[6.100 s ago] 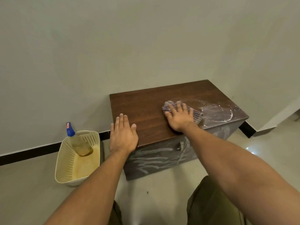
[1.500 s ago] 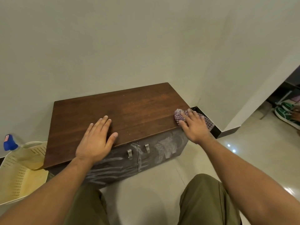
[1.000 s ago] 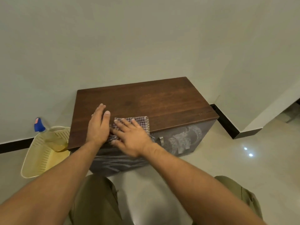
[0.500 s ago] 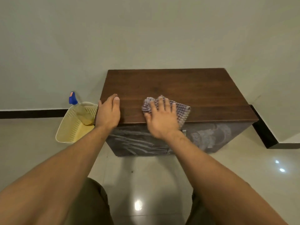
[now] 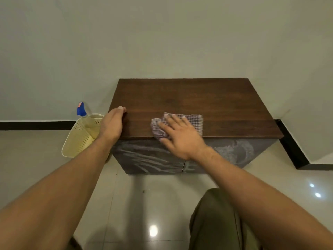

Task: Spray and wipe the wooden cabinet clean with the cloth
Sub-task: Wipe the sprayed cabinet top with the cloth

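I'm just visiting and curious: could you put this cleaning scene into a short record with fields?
Surface: wooden cabinet, dark top, front doors smeared white
Right hand: pressed flat on the checked cloth near the top's front edge
Left hand: rests on the top's left front corner
Spray bottle: in the cream basket, left of the cabinet

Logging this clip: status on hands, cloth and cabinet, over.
Right hand flat on checked cloth, front edge of cabinet top. Left hand rests on left front corner. Cabinet doors streaked white. Spray bottle in basket, off left.
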